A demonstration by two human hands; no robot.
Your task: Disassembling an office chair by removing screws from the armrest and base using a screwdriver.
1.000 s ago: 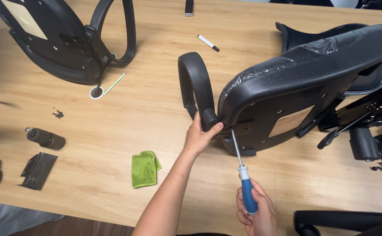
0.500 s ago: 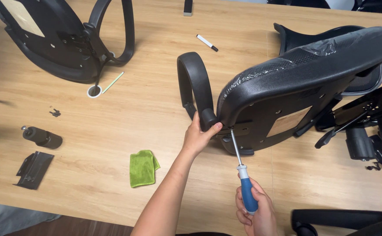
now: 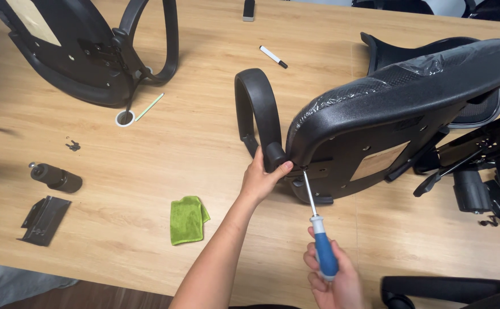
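Head cam: left hand (image 3: 261, 180) clamped on the armrest (image 3: 258, 114) base of the tipped chair seat (image 3: 387, 114) on the table (image 3: 204, 143), right hand (image 3: 333, 280) wrapped round a blue-handled screwdriver (image 3: 317, 229), tip up at the bracket

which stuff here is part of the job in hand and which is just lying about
In use: left hand gripping the armrest; right hand holding the blue-handled screwdriver, tip at the chair seat.

Lying about: green cloth, marker, black bracket, black cylinder, second chair seat.
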